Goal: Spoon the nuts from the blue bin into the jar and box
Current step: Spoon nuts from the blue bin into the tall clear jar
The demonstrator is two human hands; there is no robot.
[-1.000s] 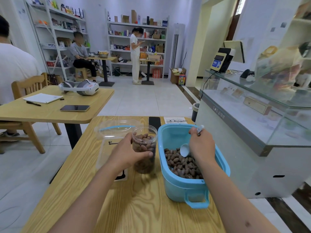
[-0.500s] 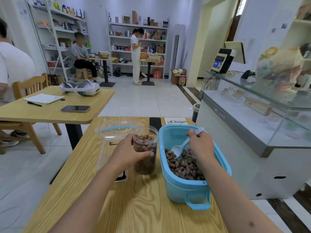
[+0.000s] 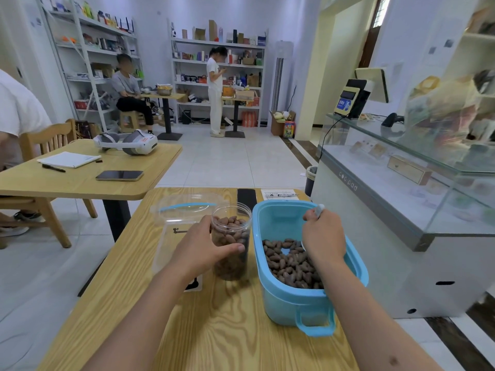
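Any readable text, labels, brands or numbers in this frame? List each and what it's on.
"cooipoo", or close to it, the letters being unsure: pale lettering on the display counter front edge.
Paper sheet behind the blue bin: printed lines, too small to read.
Blue screen on the payment terminal: characters blurred.
Shelf boxes: labels too small to read.
Jar: no label visible.

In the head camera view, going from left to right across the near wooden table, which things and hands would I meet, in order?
Clear plastic box → left hand gripping the jar of nuts → blue bin holding nuts → right hand, over the bin, gripping the spoon handle.
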